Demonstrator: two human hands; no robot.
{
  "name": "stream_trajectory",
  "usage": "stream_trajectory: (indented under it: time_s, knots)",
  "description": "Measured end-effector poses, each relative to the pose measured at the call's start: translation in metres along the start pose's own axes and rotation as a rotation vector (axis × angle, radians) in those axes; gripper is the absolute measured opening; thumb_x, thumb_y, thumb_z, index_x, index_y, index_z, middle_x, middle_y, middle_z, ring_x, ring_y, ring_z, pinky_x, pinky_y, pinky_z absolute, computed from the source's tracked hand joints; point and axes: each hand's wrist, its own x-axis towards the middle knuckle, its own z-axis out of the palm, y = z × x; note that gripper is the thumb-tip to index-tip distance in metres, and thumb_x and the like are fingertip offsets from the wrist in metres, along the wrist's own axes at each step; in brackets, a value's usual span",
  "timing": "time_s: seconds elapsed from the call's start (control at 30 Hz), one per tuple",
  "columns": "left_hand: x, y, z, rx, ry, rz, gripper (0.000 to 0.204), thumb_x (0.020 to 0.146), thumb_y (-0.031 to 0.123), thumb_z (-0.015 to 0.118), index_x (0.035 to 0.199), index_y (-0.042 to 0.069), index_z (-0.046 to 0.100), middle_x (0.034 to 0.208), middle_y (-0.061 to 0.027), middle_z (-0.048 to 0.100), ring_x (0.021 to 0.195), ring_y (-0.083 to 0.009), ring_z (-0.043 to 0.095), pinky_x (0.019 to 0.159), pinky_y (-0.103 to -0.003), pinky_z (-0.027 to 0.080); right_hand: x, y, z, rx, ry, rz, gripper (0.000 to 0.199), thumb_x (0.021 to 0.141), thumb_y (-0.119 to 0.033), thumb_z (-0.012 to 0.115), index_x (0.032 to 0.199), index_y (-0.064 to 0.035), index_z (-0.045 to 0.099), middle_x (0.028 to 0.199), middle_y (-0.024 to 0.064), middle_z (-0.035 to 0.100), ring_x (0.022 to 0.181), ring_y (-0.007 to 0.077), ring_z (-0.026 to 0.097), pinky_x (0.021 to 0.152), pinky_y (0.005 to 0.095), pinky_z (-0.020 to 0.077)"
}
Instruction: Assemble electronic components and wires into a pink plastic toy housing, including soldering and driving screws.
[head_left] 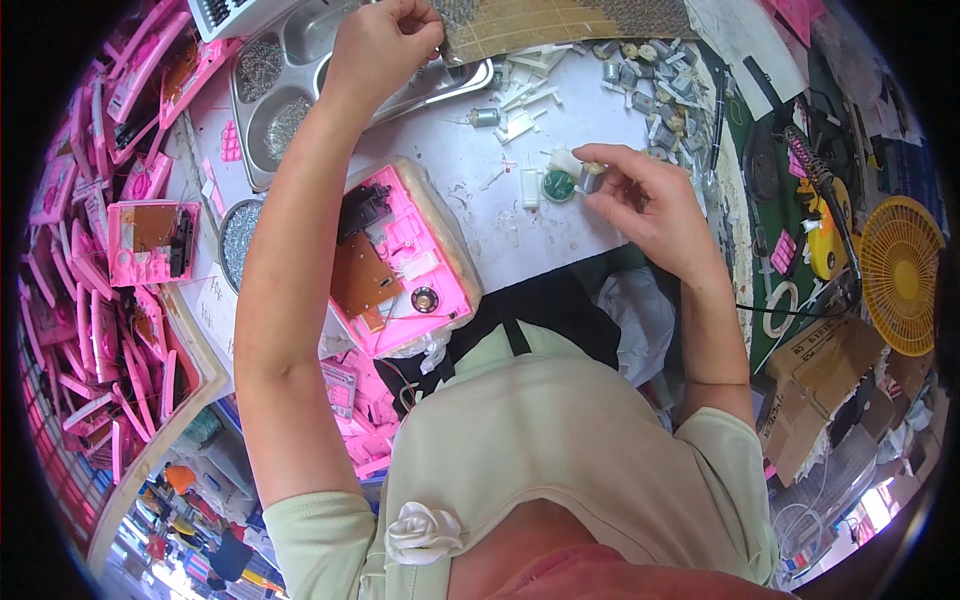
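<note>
My left hand (388,48) is over the far edge of a metal compartment tray (243,150), fingers pinched together; whatever they may hold is too small to make out. At the right, my right hand (650,205) has a small silver motor (592,178) between thumb and forefinger. Beside the motor are a round green container (558,185) and a white plastic part (530,188). Between my arms, a pink plastic housing (425,250) rests tilted on a padded block. It contains a brown circuit board (362,280), a black part (364,208) and a round speaker (425,299).
Pink housings (90,300) are heaped at the left. Several loose motors (655,110) and white plastic pieces (520,120) lie at the far side, near a brown board (560,22). A round bowl of small metal parts (238,240) stands left. A yellow fan (902,275) is at far right.
</note>
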Motion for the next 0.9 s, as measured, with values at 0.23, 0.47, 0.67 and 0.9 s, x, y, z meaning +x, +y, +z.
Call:
stream_trajectory:
  time_s: [0.23,0.47,0.67,0.9]
  knots:
    - [0.0,0.03,0.005,0.264,-0.006,-0.015,0.023,0.082,0.02,0.072,0.077,-0.002,0.074,0.072,-0.0224,0.07,0.066,-0.0326,0.071,0.067,-0.041,0.055,0.001,-0.002,-0.002,-0.007,0.006,0.004,0.042,0.084,0.002,0.067,0.125,-0.0075,0.069,0.074,0.0038,0.061,0.063,0.0105,0.057,0.062,0.0258,0.0487]
    - [0.005,0.028,0.011,0.46,0.027,0.1,0.02,0.081,0.016,0.068,0.074,-0.002,0.075,0.075,-0.0268,0.068,0.073,-0.0412,0.07,0.074,-0.046,0.056,-0.003,0.002,-0.006,0.005,0.029,-0.001,0.042,0.084,0.002,0.068,0.125,-0.0079,0.069,0.074,0.0036,0.062,0.063,0.0108,0.058,0.061,0.0257,0.0486]
    - [0.007,0.009,0.019,0.53,0.104,0.277,0.02,0.079,0.015,0.068,0.073,-0.003,0.071,0.078,-0.0277,0.068,0.078,-0.0428,0.069,0.075,-0.05,0.055,-0.004,0.002,-0.007,-0.003,0.038,-0.013,0.042,0.084,0.002,0.068,0.124,-0.0084,0.069,0.074,0.0034,0.062,0.063,0.0104,0.058,0.061,0.0255,0.0483]
    - [-0.002,0.008,0.017,0.334,0.191,0.213,0.017,0.081,0.016,0.069,0.081,-0.001,0.073,0.078,-0.0235,0.069,0.076,-0.0416,0.069,0.072,-0.05,0.055,-0.007,0.0,-0.009,0.004,0.043,-0.006,0.042,0.084,0.001,0.069,0.125,-0.0075,0.069,0.075,0.0027,0.062,0.063,0.0092,0.057,0.06,0.025,0.0477]
